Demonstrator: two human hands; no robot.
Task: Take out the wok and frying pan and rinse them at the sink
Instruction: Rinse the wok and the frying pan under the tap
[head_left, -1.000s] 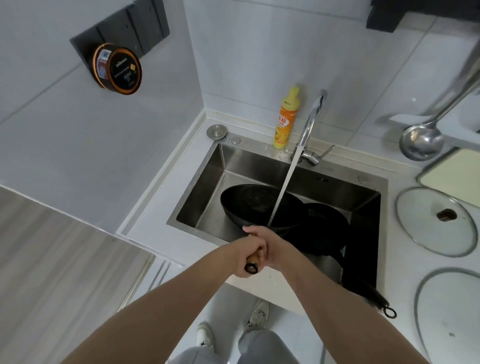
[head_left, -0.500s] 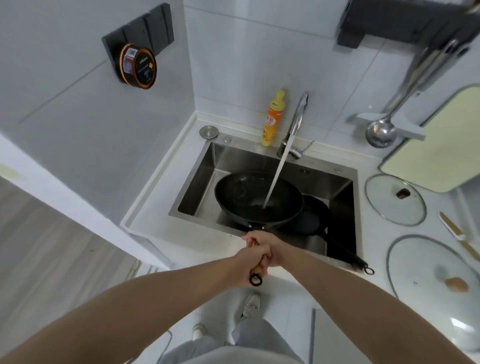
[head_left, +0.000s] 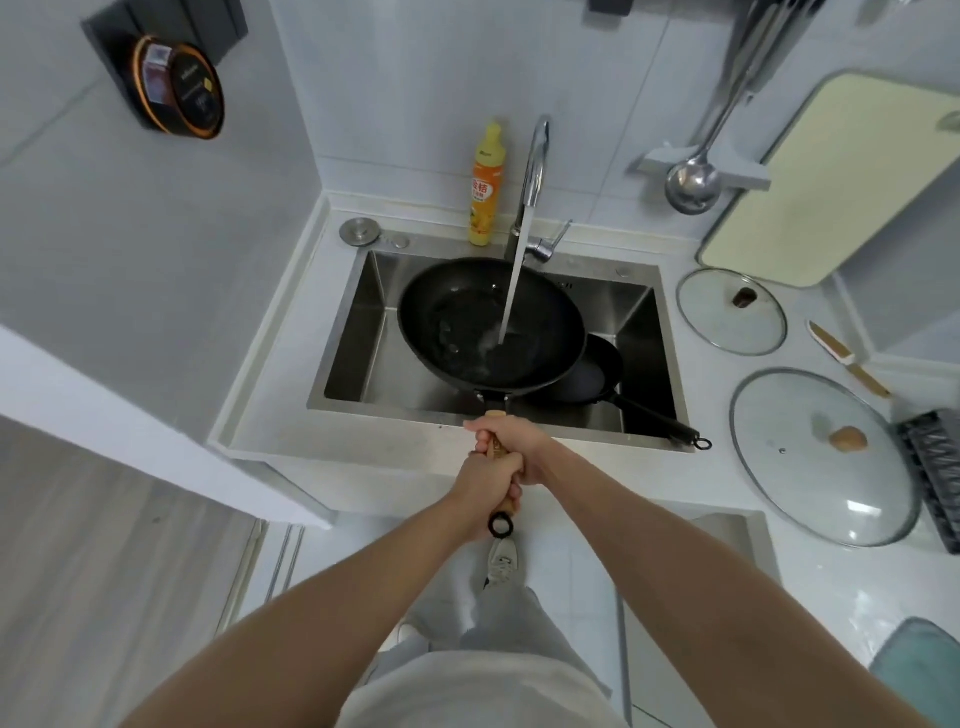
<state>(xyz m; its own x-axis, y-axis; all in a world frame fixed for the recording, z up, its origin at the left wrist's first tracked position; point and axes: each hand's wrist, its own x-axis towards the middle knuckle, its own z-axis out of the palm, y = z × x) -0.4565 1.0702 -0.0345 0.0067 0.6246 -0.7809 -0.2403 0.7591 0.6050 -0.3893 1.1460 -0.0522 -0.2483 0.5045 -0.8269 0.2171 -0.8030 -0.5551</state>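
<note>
- We stand at a white kitchen counter in a tiled corner, with a stainless steel sink set into it just beyond our hands.
- Our left hand curls round the near end of the wok's wooden handle; our right hand wraps the same handle just ahead of it, nearer the bowl.
- The wok hangs over the sink straight ahead of both hands, and water from the faucet falls into its bowl.
- The frying pan lies in the sink, partly under the wok, ahead and to the right of our right hand; its handle reaches toward the sink's near right corner.
- A yellow dish-soap bottle stands far beyond the hands, just left of the faucet.
- Two glass lids lie on the counter well to the right of our right hand.
</note>
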